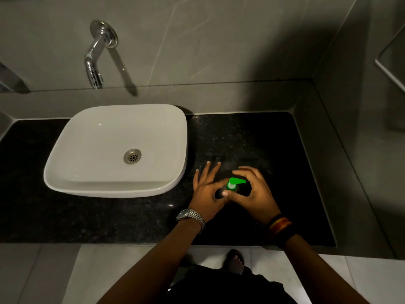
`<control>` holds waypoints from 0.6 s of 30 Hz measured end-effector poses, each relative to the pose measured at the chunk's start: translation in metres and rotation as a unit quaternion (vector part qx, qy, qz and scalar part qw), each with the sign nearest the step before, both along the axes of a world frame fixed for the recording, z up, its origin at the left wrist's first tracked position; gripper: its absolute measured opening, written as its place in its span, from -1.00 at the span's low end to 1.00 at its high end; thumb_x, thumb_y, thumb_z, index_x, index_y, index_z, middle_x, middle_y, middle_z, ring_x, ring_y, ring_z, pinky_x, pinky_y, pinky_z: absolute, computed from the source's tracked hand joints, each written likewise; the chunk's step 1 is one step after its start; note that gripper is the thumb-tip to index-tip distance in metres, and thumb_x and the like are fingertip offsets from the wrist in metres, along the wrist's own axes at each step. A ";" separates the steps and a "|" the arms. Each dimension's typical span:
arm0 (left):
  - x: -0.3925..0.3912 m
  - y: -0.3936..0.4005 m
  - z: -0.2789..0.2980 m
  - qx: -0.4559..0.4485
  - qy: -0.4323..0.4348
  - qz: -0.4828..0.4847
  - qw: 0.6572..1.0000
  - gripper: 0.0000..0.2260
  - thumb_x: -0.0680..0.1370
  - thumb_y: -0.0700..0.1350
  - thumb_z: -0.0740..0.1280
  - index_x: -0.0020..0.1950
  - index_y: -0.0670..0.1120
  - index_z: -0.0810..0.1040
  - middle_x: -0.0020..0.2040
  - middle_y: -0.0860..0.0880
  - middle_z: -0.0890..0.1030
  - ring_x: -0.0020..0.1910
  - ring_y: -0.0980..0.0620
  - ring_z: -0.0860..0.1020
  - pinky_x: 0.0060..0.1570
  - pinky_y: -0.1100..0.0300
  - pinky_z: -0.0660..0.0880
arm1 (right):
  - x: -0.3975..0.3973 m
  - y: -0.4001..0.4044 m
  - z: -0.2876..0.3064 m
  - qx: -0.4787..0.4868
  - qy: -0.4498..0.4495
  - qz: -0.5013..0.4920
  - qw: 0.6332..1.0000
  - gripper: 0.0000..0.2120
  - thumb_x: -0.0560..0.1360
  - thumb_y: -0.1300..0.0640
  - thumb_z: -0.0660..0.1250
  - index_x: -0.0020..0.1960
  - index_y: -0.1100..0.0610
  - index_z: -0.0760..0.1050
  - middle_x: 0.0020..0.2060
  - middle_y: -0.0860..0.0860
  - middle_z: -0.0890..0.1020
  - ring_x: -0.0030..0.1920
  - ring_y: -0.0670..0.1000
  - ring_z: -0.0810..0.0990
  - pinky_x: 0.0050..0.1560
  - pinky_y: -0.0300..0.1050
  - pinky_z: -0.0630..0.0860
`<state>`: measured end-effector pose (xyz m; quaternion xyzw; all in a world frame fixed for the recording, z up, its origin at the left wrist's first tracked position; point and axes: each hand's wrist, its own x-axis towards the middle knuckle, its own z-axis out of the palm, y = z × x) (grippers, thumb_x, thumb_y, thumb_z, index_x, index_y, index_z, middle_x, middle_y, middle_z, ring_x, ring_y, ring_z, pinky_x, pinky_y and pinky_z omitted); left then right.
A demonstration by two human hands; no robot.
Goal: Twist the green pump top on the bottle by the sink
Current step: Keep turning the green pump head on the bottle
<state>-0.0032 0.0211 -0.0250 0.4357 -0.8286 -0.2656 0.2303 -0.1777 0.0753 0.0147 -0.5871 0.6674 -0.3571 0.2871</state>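
Observation:
A bottle stands on the black counter right of the sink, seen from above, its dark body mostly hidden. Its green pump top (235,183) has the spout pointing right. My left hand (207,189) pinches the bottle's neck with thumb and forefinger from the left, the other fingers spread wide. My right hand (255,191) curls around the pump top from the right, thumb at its near side and fingers arched over the spout.
A white basin (72,154) with a steel drain sits on the black granite counter (109,216) to the left. A chrome wall tap (95,60) hangs above it. Grey walls close the back and right. My foot shows on the floor below.

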 end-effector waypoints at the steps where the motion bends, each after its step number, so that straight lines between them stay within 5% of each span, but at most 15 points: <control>1: 0.000 0.001 0.001 0.002 -0.001 0.002 1.000 -0.59 0.50 0.18 0.34 0.33 0.14 0.60 0.62 -0.05 0.27 0.65 -0.12 0.03 0.58 -0.18 -0.15 | -0.004 0.001 0.000 0.001 0.002 0.024 1.000 -0.46 0.36 -0.20 0.49 0.28 -0.05 0.54 0.30 -0.13 0.45 0.31 -0.21 0.42 0.32 -0.39 0.32; 5: -0.002 0.002 0.003 0.013 0.004 0.010 1.000 -0.58 0.48 0.18 0.37 0.32 0.14 0.61 0.61 -0.05 0.28 0.65 -0.11 0.05 0.58 -0.18 -0.16 | -0.006 -0.002 0.002 0.001 0.015 0.028 0.999 -0.69 0.36 -0.11 0.52 0.04 0.00 0.66 0.27 -0.10 0.51 0.29 -0.09 0.47 0.33 -0.08 0.43; 8: -0.001 0.001 0.002 0.012 0.014 0.009 1.000 -0.61 0.47 0.06 0.48 0.30 0.14 0.62 0.60 -0.08 0.30 0.65 -0.13 0.06 0.58 -0.21 -0.13 | 0.000 -0.007 0.004 0.001 0.005 -0.016 1.000 -0.63 0.26 -0.10 0.61 -0.08 0.07 0.61 0.11 -0.05 0.53 0.16 -0.07 0.52 0.19 -0.11 0.47; 13: -0.002 0.001 0.001 0.007 0.004 0.014 1.000 -0.61 0.49 0.08 0.48 0.31 0.14 0.61 0.61 -0.05 0.29 0.65 -0.10 0.04 0.58 -0.20 -0.14 | -0.008 -0.001 -0.001 0.010 0.041 0.048 0.998 -0.53 0.39 -0.11 0.49 0.28 -0.07 0.57 0.36 -0.11 0.44 0.37 -0.10 0.38 0.36 -0.20 0.28; 16: -0.003 0.002 -0.001 0.006 0.007 0.016 1.000 -0.61 0.47 0.11 0.48 0.29 0.15 0.62 0.60 -0.05 0.31 0.65 -0.11 0.06 0.58 -0.17 -0.14 | -0.007 -0.003 -0.001 -0.010 0.066 0.029 0.997 -0.69 0.36 -0.12 0.49 0.03 -0.01 0.63 0.23 -0.07 0.54 0.25 -0.04 0.49 0.27 -0.14 0.41; 18: -0.002 0.002 -0.002 -0.002 0.012 0.017 1.000 -0.63 0.46 0.04 0.49 0.27 0.12 0.65 0.59 -0.07 0.32 0.64 -0.13 0.08 0.58 -0.19 -0.11 | -0.002 -0.007 0.001 0.004 0.066 -0.015 0.998 -0.63 0.27 -0.17 0.55 -0.07 0.03 0.57 0.12 -0.06 0.54 0.15 -0.06 0.50 0.16 -0.16 0.45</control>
